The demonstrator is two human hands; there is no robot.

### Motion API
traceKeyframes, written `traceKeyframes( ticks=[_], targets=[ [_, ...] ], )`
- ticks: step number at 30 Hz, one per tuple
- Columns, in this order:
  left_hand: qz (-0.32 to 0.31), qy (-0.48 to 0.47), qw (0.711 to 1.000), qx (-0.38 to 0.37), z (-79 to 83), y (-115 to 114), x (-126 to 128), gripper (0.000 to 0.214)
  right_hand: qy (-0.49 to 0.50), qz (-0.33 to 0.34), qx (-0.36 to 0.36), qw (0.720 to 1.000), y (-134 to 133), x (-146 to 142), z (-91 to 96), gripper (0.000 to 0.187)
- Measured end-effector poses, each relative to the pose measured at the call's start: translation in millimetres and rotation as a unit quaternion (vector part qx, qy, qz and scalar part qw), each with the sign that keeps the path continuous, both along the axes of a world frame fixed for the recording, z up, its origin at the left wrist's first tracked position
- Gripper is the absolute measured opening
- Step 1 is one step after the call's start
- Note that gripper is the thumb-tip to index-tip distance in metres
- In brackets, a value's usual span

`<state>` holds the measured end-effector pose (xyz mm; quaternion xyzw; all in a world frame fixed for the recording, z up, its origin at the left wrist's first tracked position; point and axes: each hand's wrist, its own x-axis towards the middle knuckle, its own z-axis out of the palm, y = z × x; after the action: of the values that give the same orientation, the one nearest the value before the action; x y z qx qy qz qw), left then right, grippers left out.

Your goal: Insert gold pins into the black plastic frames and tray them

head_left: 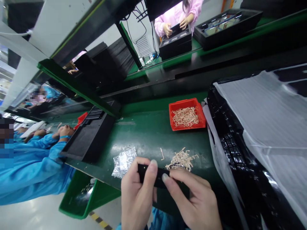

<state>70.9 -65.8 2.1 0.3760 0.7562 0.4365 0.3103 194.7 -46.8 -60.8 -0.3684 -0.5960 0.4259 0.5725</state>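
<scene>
A slim black rectangular part (159, 179) is held level in front of me, one end in each hand. My left hand (137, 193) is closed round its left end with the thumb on top. My right hand (193, 196) pinches the right end between thumb and forefinger. Just beyond the right hand lies a loose pile of small beige strips (181, 159), and a single beige strip (162, 154) rests apart from it. Crumpled clear plastic bags (123, 161) lie by my left hand. The fingers hide much of the part, so its exact kind cannot be made out.
A red bin (201, 121) holds more beige strips. On the right stand black trays wrapped in film (235, 140). A black tray (81, 140) and a green bin (90, 195) are left, near a co-worker's blue sleeve (35, 163). Another person in pink works across the bench.
</scene>
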Motion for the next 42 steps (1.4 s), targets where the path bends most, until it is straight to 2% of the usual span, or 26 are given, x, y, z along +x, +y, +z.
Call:
traceKeyframes(
  ticks=[2,4,7,11,16,19,23,26,28,30,33,36,39,42],
  targets=[
    [-0.003,0.025,1.000,0.007,2.3,-3.7,-1.5,0.045,-0.023,-0.012,0.029,0.999,2.0,-1.2,-2.3,0.011],
    [-0.014,0.059,0.998,0.014,4.4,-6.7,-2.0,0.048,-0.047,-0.061,0.067,0.995,4.1,-2.8,-4.3,0.008],
    [-0.006,0.084,0.996,0.015,6.1,-9.0,1.2,0.046,-0.072,-0.125,0.126,0.981,5.9,-4.4,-6.2,0.024],
    [0.020,0.063,0.998,0.004,6.4,-11.4,7.7,0.048,-0.088,-0.117,0.182,0.972,6.2,-2.2,-7.1,0.027],
    [0.018,0.043,0.999,0.025,3.7,-15.0,4.8,0.050,-0.122,-0.114,0.204,0.965,7.8,1.4,-8.2,0.023],
    [-0.015,0.076,0.996,0.047,3.3,-15.7,1.9,0.046,-0.112,-0.093,0.187,0.972,8.0,1.4,-8.0,0.020],
    [-0.076,0.144,0.983,0.082,5.8,-15.1,-0.9,0.042,-0.049,-0.011,0.108,0.993,6.5,0.3,-7.8,0.014],
    [-0.162,0.198,0.960,0.115,7.0,-15.8,-7.7,0.037,-0.002,0.037,0.055,0.998,4.7,-0.8,-7.8,0.016],
    [-0.224,0.224,0.939,0.130,6.1,-18.2,-14.5,0.030,0.009,0.042,0.049,0.998,3.1,-1.6,-7.3,0.019],
    [-0.269,0.246,0.919,0.151,3.5,-22.1,-20.2,0.023,0.007,0.019,0.064,0.998,1.3,-2.6,-5.9,0.022],
    [-0.296,0.265,0.896,0.198,-1.9,-28.7,-22.1,0.019,0.012,-0.035,0.103,0.994,-1.3,-4.8,-2.4,0.027],
    [-0.264,0.287,0.881,0.268,-4.3,-33.3,-19.0,0.021,0.061,-0.081,0.140,0.985,-3.4,-6.9,0.8,0.028],
    [-0.257,0.301,0.861,0.320,1.3,-35.0,-20.1,0.022,0.092,-0.140,0.158,0.973,-4.7,-5.1,0.1,0.020],
    [-0.329,0.263,0.852,0.310,11.3,-35.3,-25.0,0.027,0.085,-0.164,0.178,0.967,-5.1,1.0,-4.5,0.013]
  ],
)
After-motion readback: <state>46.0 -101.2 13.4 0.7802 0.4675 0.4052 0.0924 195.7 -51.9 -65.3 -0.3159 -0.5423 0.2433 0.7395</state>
